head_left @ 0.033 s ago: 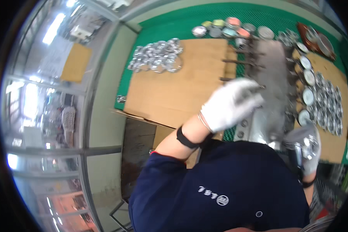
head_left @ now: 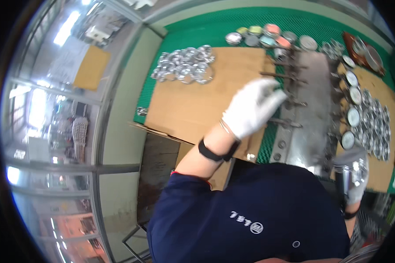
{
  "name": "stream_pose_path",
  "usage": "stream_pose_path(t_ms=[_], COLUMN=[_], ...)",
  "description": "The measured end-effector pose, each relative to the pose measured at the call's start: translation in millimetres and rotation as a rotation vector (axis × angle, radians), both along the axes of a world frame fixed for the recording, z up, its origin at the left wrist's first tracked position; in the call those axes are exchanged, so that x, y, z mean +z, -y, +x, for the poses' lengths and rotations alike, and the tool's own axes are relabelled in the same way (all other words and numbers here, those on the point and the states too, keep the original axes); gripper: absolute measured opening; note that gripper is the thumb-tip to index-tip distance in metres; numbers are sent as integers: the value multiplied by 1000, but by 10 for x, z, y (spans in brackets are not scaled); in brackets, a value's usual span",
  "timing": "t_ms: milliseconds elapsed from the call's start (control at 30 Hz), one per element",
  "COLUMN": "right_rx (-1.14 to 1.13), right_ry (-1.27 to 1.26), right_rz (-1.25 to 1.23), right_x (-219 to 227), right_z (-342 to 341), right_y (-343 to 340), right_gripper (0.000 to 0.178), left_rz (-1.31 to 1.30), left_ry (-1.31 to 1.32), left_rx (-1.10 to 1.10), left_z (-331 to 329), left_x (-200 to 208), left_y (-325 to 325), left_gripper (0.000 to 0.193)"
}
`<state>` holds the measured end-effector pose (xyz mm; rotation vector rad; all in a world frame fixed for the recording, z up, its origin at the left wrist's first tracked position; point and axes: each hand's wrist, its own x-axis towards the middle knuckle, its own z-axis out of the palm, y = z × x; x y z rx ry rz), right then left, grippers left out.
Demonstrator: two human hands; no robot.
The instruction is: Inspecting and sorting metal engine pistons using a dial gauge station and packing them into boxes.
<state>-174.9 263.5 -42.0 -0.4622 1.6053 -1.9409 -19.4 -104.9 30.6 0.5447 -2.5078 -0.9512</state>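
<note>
My left hand (head_left: 252, 109) wears a white glove and is raised over the cardboard's right edge, beside the metal rods (head_left: 289, 75) of a fixture. Its thumb and fingers are curved but apart, with nothing visible between them. At the lower right, my gloved right hand (head_left: 360, 177) is closed round a shiny, rounded grey object with a dark handle-like part (head_left: 343, 179); motion blur hides its exact kind. Between the hands lies the fixture's long grey metal plate (head_left: 311, 109). White-faced round pieces (head_left: 353, 116) line its right side, on dark holders.
Clustered shiny metal pieces (head_left: 184, 63) cover the far left of a cardboard sheet (head_left: 193, 109). More pieces (head_left: 375, 127) lie on the right cardboard. Coloured round tins (head_left: 272, 30) and a brown tray (head_left: 364, 55) stand along the back on green matting (head_left: 197, 28). Glass panels border the left.
My left hand has drawn back leftward off the plate and rods, uncovering more of them. My right hand still grips the shiny object. The whole view has shifted slightly.
</note>
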Motion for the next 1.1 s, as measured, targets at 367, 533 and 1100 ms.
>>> stream_pose_path(t_ms=[367,533,1100], right_rx=[-569,-666,-589], right_ry=[-282,-153,-12], right_rz=[390,380,427], right_x=[-889,-144,-1506], right_z=[-839,-545,-840], right_y=[-1456,-576,-3105], right_gripper=[37,38,34], left_rz=[-298,-305,-347], left_ry=[842,1003,714], left_rx=[546,516,506], left_z=[398,357,289], left_x=[-651,-796,-1104], left_y=[2907,3404,3415], left_gripper=[46,50,42])
